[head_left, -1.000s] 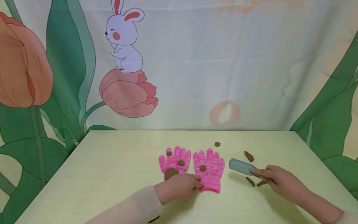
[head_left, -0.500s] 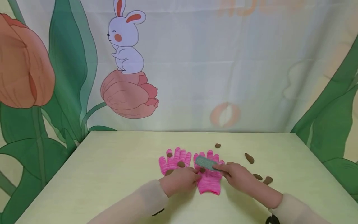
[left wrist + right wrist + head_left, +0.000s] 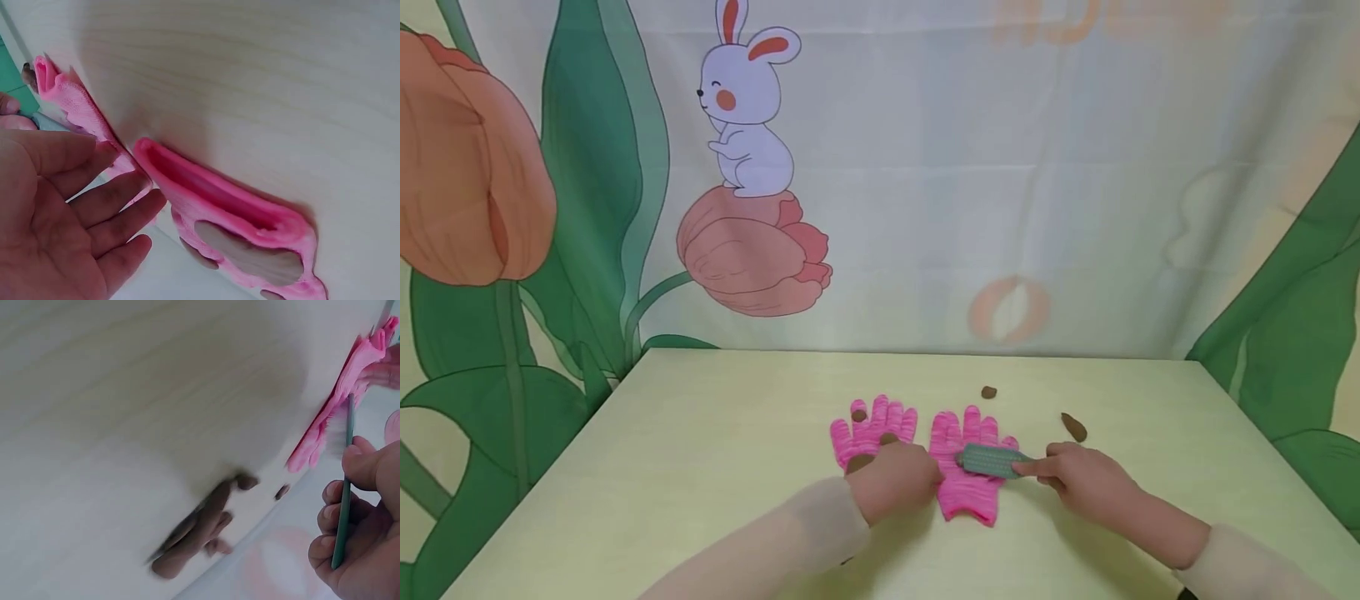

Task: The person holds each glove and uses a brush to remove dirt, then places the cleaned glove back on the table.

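Note:
Two pink knitted gloves lie side by side on the table, the left glove [image 3: 872,429] and the right glove [image 3: 970,492]. Brown lumps dot the left one, including a large lump [image 3: 253,253] near its cuff. My left hand [image 3: 898,479] touches the right glove's left edge, its fingers [image 3: 115,203] loosely extended in the left wrist view. With my right hand [image 3: 1086,483] I hold a grey-green brush [image 3: 991,461] by its handle, over the right glove. White bristles [image 3: 337,428] point down at the pink fabric in the right wrist view. A brown bit shows at the brush's tip.
More brown pieces lie on the pale table [image 3: 737,467]: a small one [image 3: 988,392] behind the right glove and a longer one [image 3: 1073,427] farther right. Several sit grouped in the right wrist view. A printed curtain [image 3: 910,183] hangs behind the table.
The brush has gone from beside the right glove to over its fingers, then down to its palm. My left hand has moved slightly farther up along that glove's edge.

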The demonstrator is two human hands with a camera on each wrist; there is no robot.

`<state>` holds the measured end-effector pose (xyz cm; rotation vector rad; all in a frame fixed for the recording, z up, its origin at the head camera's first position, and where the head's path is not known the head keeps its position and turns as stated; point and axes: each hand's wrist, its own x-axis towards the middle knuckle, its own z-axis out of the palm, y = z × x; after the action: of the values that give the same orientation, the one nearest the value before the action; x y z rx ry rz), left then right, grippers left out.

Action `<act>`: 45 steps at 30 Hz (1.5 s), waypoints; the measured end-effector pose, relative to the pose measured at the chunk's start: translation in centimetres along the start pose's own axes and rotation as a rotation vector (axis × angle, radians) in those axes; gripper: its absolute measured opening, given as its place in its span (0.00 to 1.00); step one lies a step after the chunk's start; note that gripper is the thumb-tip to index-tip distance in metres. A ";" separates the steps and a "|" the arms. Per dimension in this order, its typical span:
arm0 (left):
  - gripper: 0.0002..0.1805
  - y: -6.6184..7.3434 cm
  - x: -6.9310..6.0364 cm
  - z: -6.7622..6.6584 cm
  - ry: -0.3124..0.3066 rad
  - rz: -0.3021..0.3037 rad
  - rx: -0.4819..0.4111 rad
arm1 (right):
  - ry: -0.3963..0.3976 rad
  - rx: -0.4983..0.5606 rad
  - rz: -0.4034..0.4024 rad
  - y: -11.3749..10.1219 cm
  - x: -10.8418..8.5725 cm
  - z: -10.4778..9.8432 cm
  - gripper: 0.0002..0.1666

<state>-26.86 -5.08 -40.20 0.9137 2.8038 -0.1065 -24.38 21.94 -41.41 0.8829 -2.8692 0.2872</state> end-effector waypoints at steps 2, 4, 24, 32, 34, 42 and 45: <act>0.10 0.1 0.0 -0.1 -0.006 -0.010 -0.010 | -0.014 0.043 0.004 0.5 -0.3 -0.4 0.19; 0.11 0.2 0.0 -0.2 -0.006 -0.020 -0.045 | -0.004 0.085 0.004 0.8 -0.3 -0.9 0.19; 0.08 0.9 0.2 0.0 0.016 -0.030 0.129 | -0.040 0.176 -0.048 -0.3 1.3 2.3 0.20; 0.08 0.9 0.3 -0.1 0.011 -0.035 0.156 | -0.066 0.151 0.010 0.4 0.0 1.6 0.21; 0.08 0.8 0.2 -0.1 0.015 -0.033 0.144 | -0.073 0.162 0.030 0.7 -0.4 1.3 0.21; 0.11 0.0 -0.2 0.5 0.012 -0.031 0.029 | -0.099 0.250 0.029 2.5 -1.6 -0.7 0.20; 0.14 -0.2 -0.4 0.5 0.006 -0.021 -0.006 | -0.062 0.352 0.052 2.9 -1.5 -1.9 0.20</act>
<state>-26.60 -5.49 -40.63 0.8847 2.8181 -0.0989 -24.68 25.50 -40.21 0.8819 -2.9516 0.8032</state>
